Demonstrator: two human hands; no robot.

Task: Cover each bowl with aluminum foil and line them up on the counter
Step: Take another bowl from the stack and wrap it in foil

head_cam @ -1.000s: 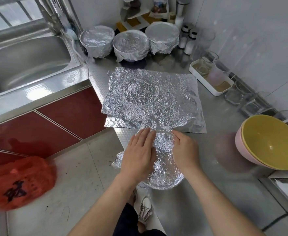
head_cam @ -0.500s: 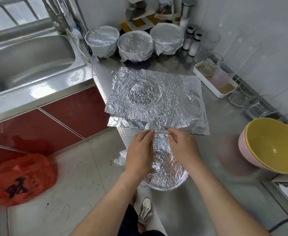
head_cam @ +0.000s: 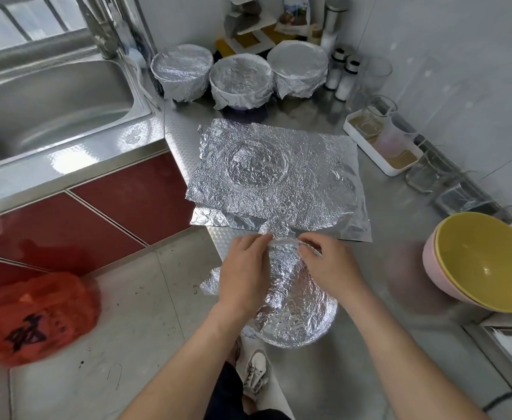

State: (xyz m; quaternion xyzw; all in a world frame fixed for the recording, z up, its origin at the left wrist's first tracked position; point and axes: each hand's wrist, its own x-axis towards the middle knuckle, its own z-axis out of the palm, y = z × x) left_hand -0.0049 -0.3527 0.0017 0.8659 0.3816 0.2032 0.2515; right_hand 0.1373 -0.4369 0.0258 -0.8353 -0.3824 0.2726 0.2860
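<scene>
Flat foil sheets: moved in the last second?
No. The foil sheets lie as before, far edge just short of the middle covered bowl, right edge beside the white tray.

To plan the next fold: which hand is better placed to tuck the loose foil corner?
Likely left hand: the loose foil corner sticks out beside it; right hand is across the bowl.

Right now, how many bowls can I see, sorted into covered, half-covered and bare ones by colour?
Back row, foil-covered bowls: 3
Near edge, half-wrapped bowl: 1
Bare, yellow bowl: 1
Bare, pink bowl under the yellow: 1
Total: 6
</scene>
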